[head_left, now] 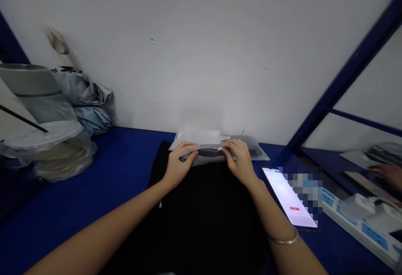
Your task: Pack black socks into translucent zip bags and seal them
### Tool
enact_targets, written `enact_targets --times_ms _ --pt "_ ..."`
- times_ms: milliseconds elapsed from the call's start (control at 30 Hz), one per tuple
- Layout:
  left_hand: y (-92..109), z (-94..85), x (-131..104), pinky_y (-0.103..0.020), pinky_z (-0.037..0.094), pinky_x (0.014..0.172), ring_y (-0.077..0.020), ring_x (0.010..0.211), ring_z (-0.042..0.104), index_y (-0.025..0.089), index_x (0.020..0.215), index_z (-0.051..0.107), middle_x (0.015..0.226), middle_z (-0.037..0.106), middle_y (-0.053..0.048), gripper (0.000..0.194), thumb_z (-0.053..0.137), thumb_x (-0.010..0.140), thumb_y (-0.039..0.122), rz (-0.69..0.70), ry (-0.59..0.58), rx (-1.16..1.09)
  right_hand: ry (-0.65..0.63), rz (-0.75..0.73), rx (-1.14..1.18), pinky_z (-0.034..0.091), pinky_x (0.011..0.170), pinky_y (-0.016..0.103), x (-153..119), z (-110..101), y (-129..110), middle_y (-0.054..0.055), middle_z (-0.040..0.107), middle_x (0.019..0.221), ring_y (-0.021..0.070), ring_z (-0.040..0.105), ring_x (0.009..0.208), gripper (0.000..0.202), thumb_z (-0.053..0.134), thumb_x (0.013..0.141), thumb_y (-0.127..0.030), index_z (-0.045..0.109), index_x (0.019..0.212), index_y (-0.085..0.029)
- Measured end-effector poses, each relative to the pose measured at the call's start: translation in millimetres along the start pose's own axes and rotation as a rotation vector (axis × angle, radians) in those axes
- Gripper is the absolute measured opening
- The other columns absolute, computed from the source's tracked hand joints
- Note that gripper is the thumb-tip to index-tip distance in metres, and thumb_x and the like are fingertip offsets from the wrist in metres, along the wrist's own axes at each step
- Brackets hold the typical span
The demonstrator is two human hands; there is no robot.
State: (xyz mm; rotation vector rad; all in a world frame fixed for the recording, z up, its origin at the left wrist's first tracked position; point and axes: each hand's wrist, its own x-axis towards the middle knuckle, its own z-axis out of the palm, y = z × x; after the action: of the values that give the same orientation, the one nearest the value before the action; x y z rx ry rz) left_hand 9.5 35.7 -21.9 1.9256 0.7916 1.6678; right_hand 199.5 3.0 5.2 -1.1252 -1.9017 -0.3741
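At the left, a pale green cylindrical container (34,83) stands behind a clear plastic cup with a round whitish lid (47,133) and a black straw (23,118). Crumpled silver-grey plastic packaging (83,88) and a light blue plastic bundle (94,120) lean against the white wall (204,48), which seems to prop them up.

In the middle, on a blue tabletop (132,149), lies a broad black cloth (207,216) with small white lettering. At its far end, near the wall, is a frosted grey-white plastic pouch (207,146). The left hand (180,159) pinches its near edge, thumb below and fingers above, closed on the thin plastic. The right hand (240,157) pinches the other end, beside a small white tab; gripping both ends probably keeps the edge taut.

To the right, a phone with a lit screen (292,201) lies face up, perhaps for easy viewing, beside a white power strip (354,224) with blue sockets. Beyond a blue frame (348,63), another person's hand (385,172) shows.
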Motion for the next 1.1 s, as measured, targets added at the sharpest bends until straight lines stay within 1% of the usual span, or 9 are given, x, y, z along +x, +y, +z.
enact_targets --times_ms 100,233,333,400,500,600,800,933,1100 --pt "2 0.1 0 -0.033 0.045 0.087 -0.0174 0.092 0.058 0.017 0.086 0.065 0.092 0.064 -0.005 0.017 0.061 0.073 0.025 -0.025 -0.002 0.014 0.021 -0.028 -0.037 0.039 0.072 0.033 0 1 -4 0.004 0.057 0.079 0.0171 0.048 0.08 0.011 0.045 0.082 -0.013 0.054 0.077 -0.017" --pt "6 -0.1 1 -0.038 0.038 0.097 -0.0202 0.104 0.054 0.019 0.094 0.064 0.106 0.063 -0.006 0.031 0.069 0.064 0.028 -0.123 -0.068 -0.04 0.01 -0.026 -0.048 0.041 0.07 0.032 0 1 -5 0.006 0.055 0.076 0.0179 0.046 0.078 0.014 0.044 0.082 -0.014 0.056 0.075 -0.017" --pt "10 0.8 2 -0.039 0.037 0.098 -0.0207 0.105 0.055 0.02 0.089 0.067 0.104 0.065 -0.004 0.025 0.067 0.065 0.028 -0.24 -0.093 -0.101 -0.008 0.02 -0.048 0.042 0.069 0.032 0 0 -4 0.007 0.052 0.076 0.0179 0.046 0.077 0.016 0.043 0.082 -0.015 0.057 0.075 -0.016" --pt "11 2.0 2 -0.039 0.039 0.097 -0.021 0.102 0.056 0.019 0.083 0.068 0.097 0.067 -0.005 0.02 0.067 0.064 0.027 -0.279 -0.074 -0.122 -0.044 0.053 0.001 0.043 0.07 0.031 1 -2 -3 0.006 0.053 0.076 0.0169 0.049 0.076 0.015 0.045 0.082 -0.016 0.058 0.076 -0.017" --pt "11 3.8 2 -0.038 0.04 0.095 -0.0206 0.097 0.059 0.018 0.078 0.069 0.093 0.068 -0.005 0.017 0.068 0.063 0.025 -0.276 -0.037 -0.141 -0.112 0.089 0.101 0.044 0.07 0.029 3 -8 -2 0.004 0.055 0.078 0.0151 0.052 0.075 0.014 0.047 0.081 -0.016 0.06 0.077 -0.018" --pt "10 5.0 1 -0.037 0.041 0.094 -0.0199 0.096 0.059 0.018 0.08 0.068 0.091 0.068 -0.005 0.018 0.068 0.063 0.024 -0.274 -0.022 -0.145 -0.168 0.117 0.123 0.044 0.072 0.03 5 -12 -3 0.004 0.057 0.083 0.0152 0.054 0.078 0.016 0.045 0.081 -0.015 0.06 0.082 -0.019" --pt "10 5.9 0 -0.037 0.041 0.094 -0.02 0.095 0.059 0.017 0.076 0.068 0.092 0.068 -0.005 0.014 0.068 0.063 0.023 -0.252 -0.029 -0.161 -0.231 0.125 -0.069 0.041 0.072 0.034 4 -12 -5 0.006 0.056 0.082 0.0187 0.052 0.079 0.012 0.044 0.08 -0.012 0.055 0.077 -0.017" --pt "9 6.4 0 -0.037 0.041 0.095 -0.02 0.096 0.059 0.017 0.076 0.068 0.092 0.068 -0.005 0.014 0.068 0.063 0.023 -0.234 -0.031 -0.152 -0.215 0.105 -0.124 0.04 0.068 0.033 3 -9 -4 0.007 0.054 0.079 0.0186 0.049 0.075 0.014 0.041 0.081 -0.012 0.053 0.075 -0.016" --pt "9 5.1 2 -0.036 0.041 0.095 -0.0203 0.097 0.059 0.017 0.075 0.068 0.09 0.069 -0.005 0.015 0.068 0.062 0.023 -0.289 -0.023 -0.156 -0.181 0.055 -0.115 0.039 0.069 0.033 3 -8 -4 0.007 0.055 0.081 0.0186 0.049 0.078 0.018 0.038 0.083 -0.011 0.055 0.077 -0.016"
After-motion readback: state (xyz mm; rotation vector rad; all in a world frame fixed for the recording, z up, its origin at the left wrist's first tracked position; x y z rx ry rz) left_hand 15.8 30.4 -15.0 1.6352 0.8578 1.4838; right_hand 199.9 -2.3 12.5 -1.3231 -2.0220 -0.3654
